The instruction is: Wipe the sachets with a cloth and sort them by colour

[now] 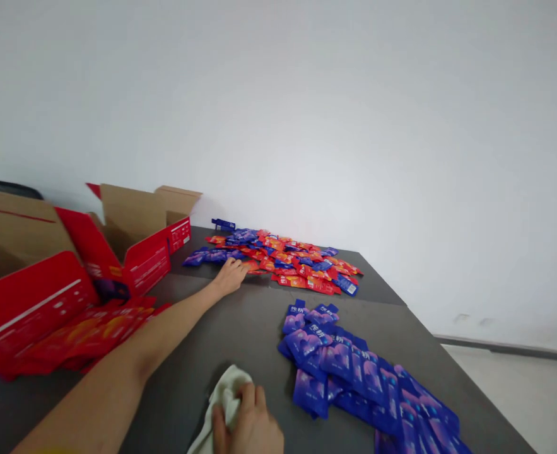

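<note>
My left hand (231, 275) reaches far forward, its fingers closed on the near edge of a red pouch (253, 266) at the front of a mixed heap. That heap holds many red and orange pouches (306, 282) jumbled with blue ones. Close to me, my right hand (250, 424) grips a crumpled whitish cloth (228, 392) that rests on the dark table (221, 340). Right of that hand, blue-purple pouches (354, 366) lie overlapping in a long spread.
Open red cardboard boxes (148, 261) line the left side, flaps up. Red pouches (89, 331) are piled before the nearest box, beside my left forearm. A pale wall (306, 126) rises behind the table, whose right edge runs diagonally toward me.
</note>
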`<state>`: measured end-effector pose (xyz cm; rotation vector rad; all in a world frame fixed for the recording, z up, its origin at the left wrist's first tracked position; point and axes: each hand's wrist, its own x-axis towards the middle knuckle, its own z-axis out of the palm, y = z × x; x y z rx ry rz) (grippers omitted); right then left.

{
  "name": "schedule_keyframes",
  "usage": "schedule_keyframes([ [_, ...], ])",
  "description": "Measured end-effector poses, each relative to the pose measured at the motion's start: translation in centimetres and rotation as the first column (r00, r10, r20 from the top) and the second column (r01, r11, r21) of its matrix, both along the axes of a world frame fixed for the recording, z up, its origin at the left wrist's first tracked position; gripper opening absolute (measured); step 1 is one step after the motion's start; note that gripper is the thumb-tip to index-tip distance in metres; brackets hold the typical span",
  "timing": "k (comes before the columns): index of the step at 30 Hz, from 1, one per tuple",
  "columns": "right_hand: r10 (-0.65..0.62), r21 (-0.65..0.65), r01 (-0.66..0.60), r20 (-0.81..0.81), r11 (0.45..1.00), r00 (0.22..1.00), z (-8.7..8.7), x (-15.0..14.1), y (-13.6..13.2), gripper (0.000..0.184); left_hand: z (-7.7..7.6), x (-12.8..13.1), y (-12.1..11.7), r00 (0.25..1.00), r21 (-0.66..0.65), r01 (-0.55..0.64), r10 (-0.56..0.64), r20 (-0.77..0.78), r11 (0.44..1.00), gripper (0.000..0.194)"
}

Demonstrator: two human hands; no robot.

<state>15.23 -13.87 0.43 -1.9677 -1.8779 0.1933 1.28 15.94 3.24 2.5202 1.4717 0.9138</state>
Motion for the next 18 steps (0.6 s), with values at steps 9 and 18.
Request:
schedule_keyframes([
  [9,-0.005,-0.03,0.005,0.03,1.0,1.0,2.9,0.5,-1.4,0.037,3.0,0.1,-14.6,0.982,0.032,-0.096,0.09,0.164,0.995,0.017],
  [18,-0.079,0.16,0.122,-0.252,0.98,0.964,6.1,2.0,-5.8,0.053,0.7,-1.8,-31.9,0.828,-0.043,-0.266,0.206,-0.521,0.963,0.033],
])
